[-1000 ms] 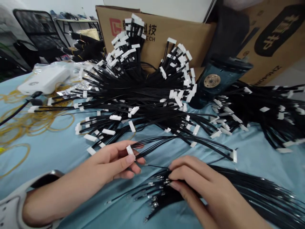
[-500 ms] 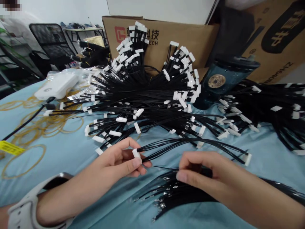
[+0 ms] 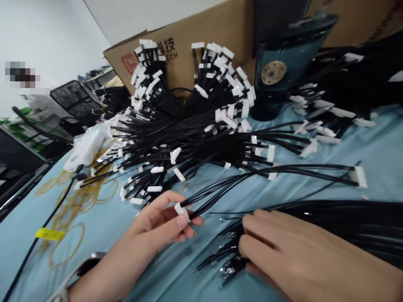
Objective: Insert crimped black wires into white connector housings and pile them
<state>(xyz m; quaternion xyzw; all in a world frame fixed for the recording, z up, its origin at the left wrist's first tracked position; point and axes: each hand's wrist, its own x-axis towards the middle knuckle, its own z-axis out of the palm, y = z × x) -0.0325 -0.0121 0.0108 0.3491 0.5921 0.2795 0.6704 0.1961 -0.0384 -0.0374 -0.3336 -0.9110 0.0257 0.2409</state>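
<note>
Over the blue cloth [image 3: 176,277], the left hand [image 3: 160,224] pinches a white plug [image 3: 180,208], thumb on top. The right hand [image 3: 280,247] bends palm down over loose black wires [image 3: 340,214]; I cannot tell if it grips.

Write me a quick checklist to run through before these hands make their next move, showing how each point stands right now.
1. Left hand grips the white connector: ok, pinched between thumb and fingers.
2. Far connector is attached to the same wires: ok, they run into it.
3. Every slot of the gripped connector is filled: cannot tell, too small to see.
4. Right hand has singled out one loose black wire: cannot tell, its fingertips are hidden.
5. Metal tips are lined up evenly: not ok, they are staggered.
6. Blue cup is clear of both hands: ok, it stands farther back.
</note>
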